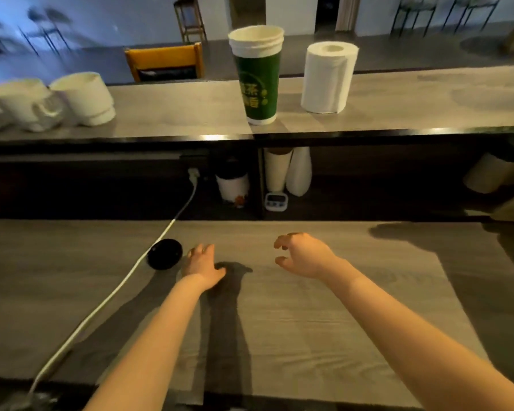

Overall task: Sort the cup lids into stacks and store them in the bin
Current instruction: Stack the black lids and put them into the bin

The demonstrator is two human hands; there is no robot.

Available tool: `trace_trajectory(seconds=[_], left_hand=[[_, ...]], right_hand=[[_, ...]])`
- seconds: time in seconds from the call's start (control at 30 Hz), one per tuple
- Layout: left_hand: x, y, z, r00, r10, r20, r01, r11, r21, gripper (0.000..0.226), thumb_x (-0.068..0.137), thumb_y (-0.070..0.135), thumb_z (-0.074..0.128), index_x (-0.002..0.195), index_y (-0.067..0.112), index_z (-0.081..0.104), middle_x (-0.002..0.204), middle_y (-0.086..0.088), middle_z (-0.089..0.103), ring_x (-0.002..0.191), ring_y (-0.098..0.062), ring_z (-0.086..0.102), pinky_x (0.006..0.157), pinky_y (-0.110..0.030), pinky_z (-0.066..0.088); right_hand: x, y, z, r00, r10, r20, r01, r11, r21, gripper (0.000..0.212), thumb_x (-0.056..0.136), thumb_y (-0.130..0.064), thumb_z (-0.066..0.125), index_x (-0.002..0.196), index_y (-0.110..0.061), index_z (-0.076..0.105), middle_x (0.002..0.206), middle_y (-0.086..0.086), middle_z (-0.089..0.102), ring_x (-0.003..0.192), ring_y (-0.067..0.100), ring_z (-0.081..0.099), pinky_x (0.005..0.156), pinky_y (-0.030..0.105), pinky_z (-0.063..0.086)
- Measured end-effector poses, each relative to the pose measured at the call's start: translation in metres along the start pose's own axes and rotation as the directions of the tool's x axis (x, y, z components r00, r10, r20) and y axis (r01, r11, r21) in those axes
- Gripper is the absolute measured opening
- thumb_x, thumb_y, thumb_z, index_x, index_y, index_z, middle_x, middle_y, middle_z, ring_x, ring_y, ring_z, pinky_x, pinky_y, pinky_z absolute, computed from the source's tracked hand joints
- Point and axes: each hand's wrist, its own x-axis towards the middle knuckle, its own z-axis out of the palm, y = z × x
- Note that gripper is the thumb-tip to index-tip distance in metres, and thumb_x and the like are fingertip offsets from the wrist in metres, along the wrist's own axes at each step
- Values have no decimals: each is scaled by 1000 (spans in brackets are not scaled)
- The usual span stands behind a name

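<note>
Our left grip (204, 264) low over desk (309, 321), palm down, fingers loosely spread, holding nothing; fingertips just beside black round lid (164, 253) lying flat on desk; we cannot tell if they touch; white cable (101, 307) runs past lid's edge; our right grip (304, 255) hovers apart, fingers half-curled, thumb wide, empty; green cup (257, 75) and paper roll (328, 77) upright on raised ledge behind.

Cable (107, 298) and seemingly black lid (164, 254) obstruct left.
</note>
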Motion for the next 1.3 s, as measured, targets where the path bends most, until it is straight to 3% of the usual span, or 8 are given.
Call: trace_trajectory(seconds=[0.1, 0.27, 0.4, 0.7, 0.87, 1.07, 1.2, 1.3], left_hand=[[16, -44, -14, 993, -92, -80, 93, 996, 11, 73, 88, 39, 59, 146, 15, 23, 156, -11, 10, 142, -34, 14, 112, -45, 28], [41, -91, -24, 958, -244, -149, 232, 968, -92, 84, 80, 46, 66, 143, 9, 26, 147, -18, 31, 134, -36, 30, 108, -41, 32], [57, -101, -17, 948, -275, -160, 260, 960, -106, 92, 78, 53, 66, 145, 8, 22, 148, -17, 29, 135, -34, 27, 110, -40, 29], [69, -102, -8, 935, -240, -261, 238, 971, -40, 57, 84, 43, 62, 132, 16, 44, 147, -16, 27, 132, -35, 25, 105, -42, 32], [57, -98, -1, 970, -144, -194, 133, 989, -71, 53, 82, 39, 65, 128, 19, 45, 141, -13, 38, 129, -35, 33, 102, -44, 36], [26, -58, -9, 968, 62, -241, -130, 951, -280, 76, 74, 27, 75, 137, 19, 35, 141, -8, 36, 134, -29, 27, 107, -40, 31], [5, -12, -31, 936, 256, -243, -325, 894, -309, 92, 75, 27, 75, 146, 23, 17, 149, -3, 22, 139, -22, 19, 111, -36, 27], [-13, 14, -42, 882, 396, -256, -455, 858, -239, 96, 76, 31, 73, 148, 25, 10, 151, 0, 20, 140, -18, 18, 111, -30, 26]], right_hand=[[22, -26, 8, 999, 4, 43, -3, 1000, -13, 43, 92, -33, 54, 132, -21, 49, 132, 4, 54, 119, 23, 50, 92, 34, 44], [44, -49, 17, 993, 50, 104, -46, 998, -38, 43, 93, -36, 53, 134, -26, 46, 130, 1, 55, 115, 21, 53, 93, 34, 48], [59, -56, 19, 984, 94, 149, -87, 995, -50, 43, 93, -36, 53, 134, -27, 45, 130, 0, 54, 112, 21, 54, 91, 36, 49], [69, -57, 30, 976, 103, 190, -104, 995, -3, 42, 93, -36, 53, 134, -27, 46, 127, 0, 55, 111, 19, 54, 91, 34, 49], [67, -56, 40, 975, 113, 189, -128, 990, 65, 41, 93, -34, 53, 133, -25, 48, 130, 0, 55, 112, 19, 55, 93, 33, 49], [66, -61, 47, 981, 124, 151, -152, 970, 189, 41, 94, -35, 52, 133, -24, 47, 129, -1, 55, 110, 18, 56, 92, 31, 48], [66, -62, 34, 983, 172, 64, -183, 900, 395, 42, 94, -41, 51, 131, -21, 49, 121, 0, 59, 110, 19, 57, 86, 28, 45], [55, -52, 19, 978, 201, -52, -127, 776, 618, 41, 89, -35, 62, 126, -18, 53, 103, 5, 66, 95, 19, 64, 80, 29, 50]])
